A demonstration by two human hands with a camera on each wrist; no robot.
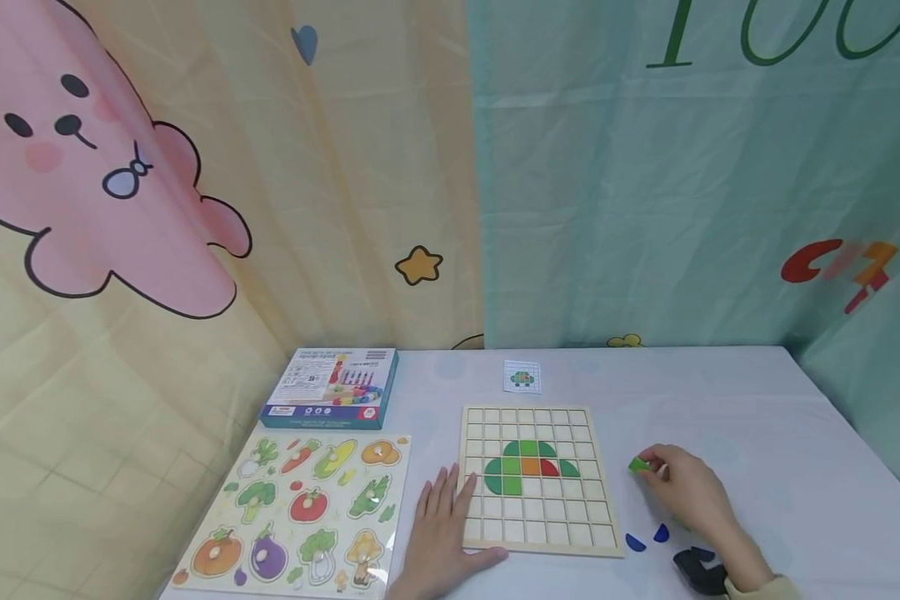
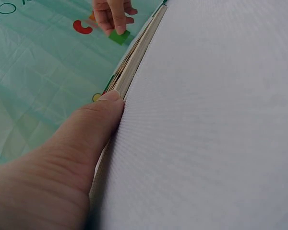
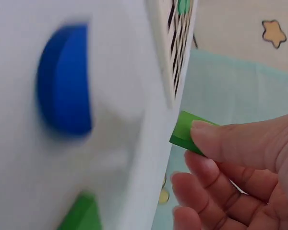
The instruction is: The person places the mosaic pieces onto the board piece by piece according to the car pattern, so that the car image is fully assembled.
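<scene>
Between thumb and fingers, my right hand (image 1: 690,492) pinches a small light green square block (image 3: 183,128), held off the table to the right of the board. A wooden grid board (image 1: 540,533) lies in the middle. In its cells sit green squares and green rounded pieces, an orange square (image 1: 530,467) and a red rounded piece (image 1: 548,467). My left hand (image 1: 442,529) rests at the board's lower left corner with fingers spread, its thumb (image 2: 89,127) against the front edge. Blue rounded blocks (image 1: 635,542) and another green block (image 3: 84,213) lie under and near my right hand.
Behind the board lies a small pattern card (image 1: 522,377) showing a coloured grid picture. To the left are a vegetable picture board (image 1: 322,475) and a flat box (image 1: 330,388). Printed curtains (image 1: 375,167) hang behind the table. A black device (image 1: 699,572) sits at my right wrist.
</scene>
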